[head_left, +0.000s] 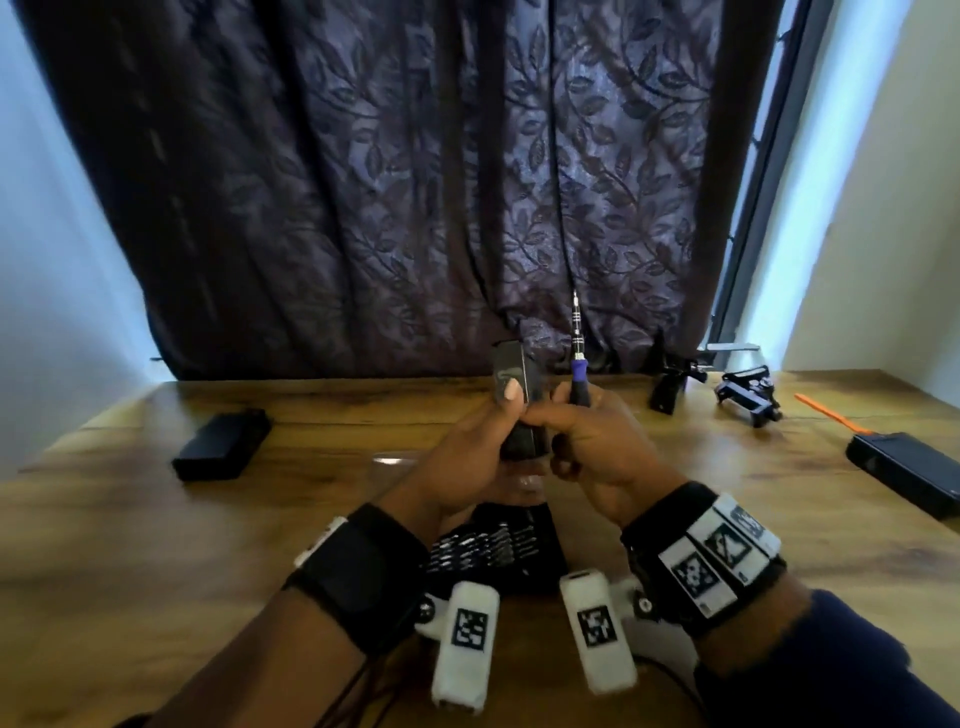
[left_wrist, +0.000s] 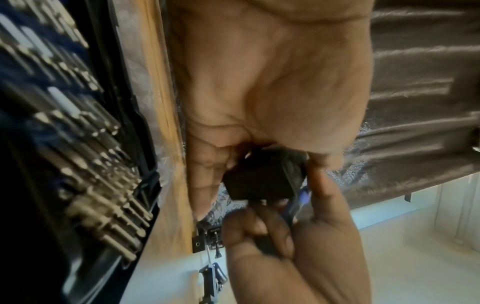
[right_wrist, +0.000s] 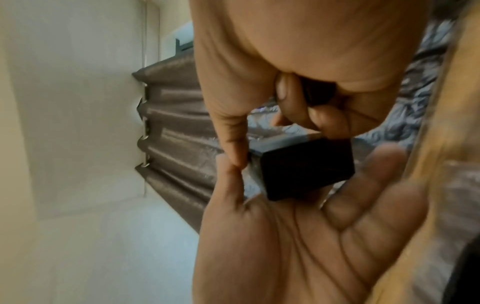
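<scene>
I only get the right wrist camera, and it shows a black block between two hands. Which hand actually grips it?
Observer: The left hand grips the black block, thumb on its near face, upright above the table.
Operator: What is the right hand holding?
Observer: The right hand holds a screwdriver with a blue collar, shaft pointing up.
Operator: Anything below the hands?
Observer: An open bit set lies on the table between the wrists.

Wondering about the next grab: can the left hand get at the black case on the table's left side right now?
Probably not yet: the left hand grips the small black block. Nothing stands between it and the black case, though.
</scene>
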